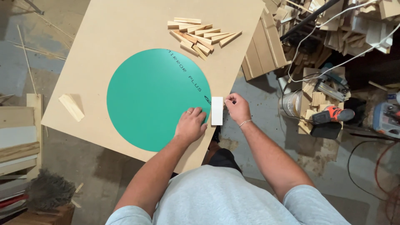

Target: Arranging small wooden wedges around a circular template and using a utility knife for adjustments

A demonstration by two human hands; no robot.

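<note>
Block (pixel 217 111), white, stands between your hands: your right hand (pixel 237 108) fingers pinch its edge, your left hand (pixel 191 125) lies flat, unclenched, on the green disc (pixel 154 98) beside it.

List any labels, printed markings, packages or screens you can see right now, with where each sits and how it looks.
Printed marking: a curved line of dark lettering near the upper right rim of the round green disc on the tan board.
Small dark printed symbol: on the disc's right edge, beside the white block held by the right hand.
No packages or screens can be made out.
</note>
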